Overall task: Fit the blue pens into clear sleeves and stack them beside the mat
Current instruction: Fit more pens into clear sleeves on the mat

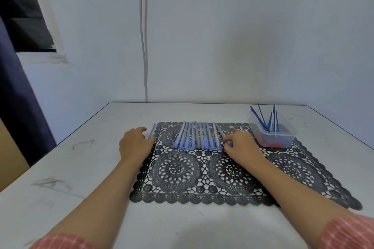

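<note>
Black lace mat (202, 198) is carrying a row of blue pens (194, 137); the left hand (135, 144) is resting palm-down at its left edge, fingers curling round a single pen (152, 131), while the right hand (241, 148) is pinching the rightmost pen (221, 133).

A single view, from a wide-angle camera worn on the person's head, above the near edge of the surface (81, 168) and facing forward and down toward 12 o'clock. It sits close: both forearms enter from 5 and 7 o'clock, and the left hand (135, 143) and right hand (241, 147), each gripping a pen (151, 131), land mid-frame by the mat (176, 170). The upper half shows the wall (222, 36) behind
</note>
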`<move>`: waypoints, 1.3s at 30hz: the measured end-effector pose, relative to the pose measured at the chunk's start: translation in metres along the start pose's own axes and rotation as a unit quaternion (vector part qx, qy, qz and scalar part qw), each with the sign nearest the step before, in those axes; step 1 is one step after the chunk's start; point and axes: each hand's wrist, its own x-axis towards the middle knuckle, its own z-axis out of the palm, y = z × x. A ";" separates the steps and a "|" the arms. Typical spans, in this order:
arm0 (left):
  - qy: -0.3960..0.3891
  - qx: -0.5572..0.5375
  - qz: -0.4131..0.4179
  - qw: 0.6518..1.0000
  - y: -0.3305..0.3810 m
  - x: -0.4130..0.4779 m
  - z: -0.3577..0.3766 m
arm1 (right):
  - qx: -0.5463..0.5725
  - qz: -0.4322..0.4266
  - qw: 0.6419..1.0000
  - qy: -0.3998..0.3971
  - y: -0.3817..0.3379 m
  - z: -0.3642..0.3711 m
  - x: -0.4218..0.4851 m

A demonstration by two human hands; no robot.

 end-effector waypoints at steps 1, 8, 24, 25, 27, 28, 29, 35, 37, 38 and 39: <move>0.011 0.005 0.012 1.000 0.001 0.000 0.000 | 0.004 0.001 1.000 0.013 0.000 0.000 0.000; 0.042 -0.104 0.115 0.987 0.042 -0.026 -0.016 | 0.048 -0.111 0.967 0.223 -0.009 -0.002 -0.005; -0.139 -0.508 -0.045 0.849 0.086 -0.066 -0.025 | 0.042 -0.436 0.860 0.262 -0.045 0.001 -0.029; -0.134 -0.492 -0.027 0.860 0.085 -0.066 -0.024 | 0.043 -0.421 0.864 0.274 -0.044 0.001 -0.028; -0.128 -0.424 0.030 0.896 0.082 -0.066 -0.022 | 0.040 -0.387 0.868 0.308 -0.041 0.000 -0.025; -0.127 -0.379 0.061 0.915 0.080 -0.066 -0.021 | 0.035 -0.370 0.869 0.325 -0.040 0.000 -0.023; -0.123 -0.332 0.090 0.931 0.080 -0.067 -0.020 | 0.025 -0.355 0.871 0.338 -0.038 0.000 -0.021; -0.042 -0.136 0.234 0.962 0.082 -0.073 -0.027 | -0.073 -0.298 0.895 0.324 -0.024 0.002 -0.012; -0.030 -0.100 0.275 0.956 0.081 -0.072 -0.027 | -0.113 -0.292 0.897 0.314 -0.021 0.004 -0.009; -0.028 -0.090 0.285 0.954 0.080 -0.072 -0.027 | -0.126 -0.291 0.896 0.311 -0.019 0.006 -0.007; -0.025 -0.081 0.294 0.952 0.080 -0.071 -0.027 | -0.134 -0.293 0.895 0.309 -0.017 0.007 -0.006</move>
